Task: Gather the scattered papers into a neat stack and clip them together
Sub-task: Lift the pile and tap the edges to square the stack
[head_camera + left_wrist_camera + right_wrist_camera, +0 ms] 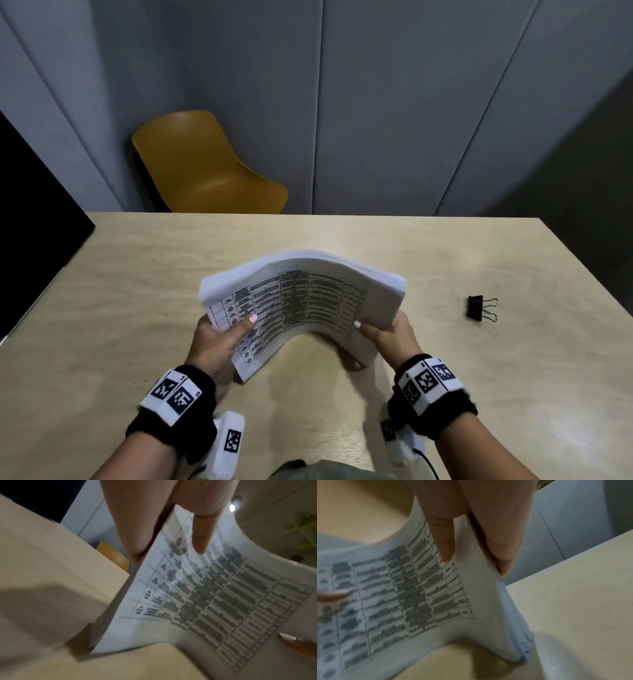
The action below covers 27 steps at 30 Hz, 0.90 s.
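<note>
I am watching both hands holding the stack [305, 294] of papers above the table [137, 274], with the stack arching up in the middle so its two ends are dipping toward the wood. The left hand [219, 339] is gripping the left end, thumb [200, 534] lying on the printed top sheet and the other fingers tucked underneath. The right hand [390, 334] is gripping the right end the same way, thumb [445, 539] on top and fingers [503, 545] curling behind the sheets. From the right wrist view I am seeing the sheet edges fanning slightly at that end, though motion blur is making it hard to say how well they are lining up. The clip [481, 308] is lying on the table to the right of the stack, well apart from both hands. A yellow chair [205, 164] is standing beyond the far edge of the table
</note>
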{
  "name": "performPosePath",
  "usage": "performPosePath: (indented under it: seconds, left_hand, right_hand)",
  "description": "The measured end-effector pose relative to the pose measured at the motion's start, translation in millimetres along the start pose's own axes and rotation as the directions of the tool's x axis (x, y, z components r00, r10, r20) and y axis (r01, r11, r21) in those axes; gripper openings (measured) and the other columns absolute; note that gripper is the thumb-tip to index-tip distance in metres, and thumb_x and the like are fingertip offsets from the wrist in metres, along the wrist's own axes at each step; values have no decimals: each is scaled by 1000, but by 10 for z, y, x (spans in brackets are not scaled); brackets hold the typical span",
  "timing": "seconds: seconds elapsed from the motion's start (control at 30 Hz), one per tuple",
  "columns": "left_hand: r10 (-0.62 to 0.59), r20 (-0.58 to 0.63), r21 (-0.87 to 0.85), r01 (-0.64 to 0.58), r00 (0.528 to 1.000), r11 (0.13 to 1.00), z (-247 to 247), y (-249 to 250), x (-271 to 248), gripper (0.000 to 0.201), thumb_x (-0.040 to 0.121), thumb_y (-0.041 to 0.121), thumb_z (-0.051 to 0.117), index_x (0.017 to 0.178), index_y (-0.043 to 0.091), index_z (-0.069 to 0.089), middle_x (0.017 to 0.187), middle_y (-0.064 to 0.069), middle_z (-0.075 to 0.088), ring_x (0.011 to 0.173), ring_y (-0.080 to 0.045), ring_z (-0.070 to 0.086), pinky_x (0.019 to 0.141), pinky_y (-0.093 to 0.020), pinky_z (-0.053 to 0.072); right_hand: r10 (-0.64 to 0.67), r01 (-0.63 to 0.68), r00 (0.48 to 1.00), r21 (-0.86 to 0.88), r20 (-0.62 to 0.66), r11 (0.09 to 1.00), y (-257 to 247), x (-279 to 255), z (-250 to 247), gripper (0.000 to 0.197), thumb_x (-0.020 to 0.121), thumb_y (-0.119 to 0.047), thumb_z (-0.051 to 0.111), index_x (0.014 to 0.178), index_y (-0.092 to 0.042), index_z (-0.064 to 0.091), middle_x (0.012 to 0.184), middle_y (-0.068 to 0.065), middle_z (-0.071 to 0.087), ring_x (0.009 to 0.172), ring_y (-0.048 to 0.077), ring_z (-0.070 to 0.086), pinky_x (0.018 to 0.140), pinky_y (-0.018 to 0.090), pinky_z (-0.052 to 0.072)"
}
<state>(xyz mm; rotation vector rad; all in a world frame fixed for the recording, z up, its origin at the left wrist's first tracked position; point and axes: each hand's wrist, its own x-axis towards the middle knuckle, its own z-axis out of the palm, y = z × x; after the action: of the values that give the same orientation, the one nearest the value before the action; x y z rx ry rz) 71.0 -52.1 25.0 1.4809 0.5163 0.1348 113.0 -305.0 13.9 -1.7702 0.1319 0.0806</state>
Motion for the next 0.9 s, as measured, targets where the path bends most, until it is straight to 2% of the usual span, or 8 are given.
performPosePath:
  seconds: [0.1,0.23,0.37,0.43,0.57,0.7,0.8,0.9]
  left_hand:
    - [-22,-30,38,23,999,999,-18,-99,8,27,81,17,68,103,3,60,92,-13,70,79,-23,67,63,-29,55]
    - [-20,-93,31,23,995,999,-77,-97,78,26,80,24,70,99,11,58,96,-7,68,94,-28,64,89,-38,46]
    - [48,-40,-182,-55,998,982,7,20,0,13,87,2,57,87,12,66,76,-1,75,76,-23,70,76,-41,56]
    - [2,8,-336,1,1000,942,55,38,-36,14,89,0,53,91,8,64,76,-5,75,71,-22,72,65,-41,59]
    - [-99,95,-456,132,991,880,136,-27,-98,16,78,15,62,86,4,71,94,-18,72,81,-28,71,79,-55,54]
    - [-138,255,-477,248,957,843,125,-48,-143,32,74,14,60,105,8,64,99,-16,71,86,-27,71,75,-47,58]
    - [-107,322,-552,278,941,786,-52,-7,-97,54,66,17,73,117,6,59,112,-17,67,97,-29,68,73,-45,58]
    - [-15,371,-505,215,928,836,-308,111,-29,56,41,29,89,92,13,73,91,-11,75,78,-22,72,64,-39,60]
  right_hand:
    - [33,-35,998,-38,-50,999,57,0,25,35,71,10,67,70,-24,59,87,10,66,85,22,60,82,42,51]
    - [-25,26,995,7,-95,1000,-44,26,17,25,74,0,71,87,-18,60,84,3,66,86,24,62,82,41,53]
    - [-35,5,942,-89,-333,996,-79,110,-10,91,66,-22,80,139,-27,26,134,9,46,124,24,44,106,43,37]
    - [165,-97,937,224,-307,970,-104,119,22,110,57,-28,85,142,-32,16,142,13,40,128,28,42,107,49,35]
    - [195,-325,946,788,261,523,-214,20,170,86,53,-33,86,127,-10,49,117,17,64,105,33,63,87,51,52]
    - [115,-212,977,748,180,629,-341,28,155,19,80,-4,60,99,-6,60,70,6,72,62,22,70,59,37,59]
    - [8,-116,989,727,150,677,-339,66,43,54,50,-24,86,96,-9,62,69,2,72,61,17,68,61,31,58]
    - [-26,-82,988,649,155,757,-365,63,-123,63,27,-33,93,78,-11,64,58,-2,66,51,10,61,52,22,52]
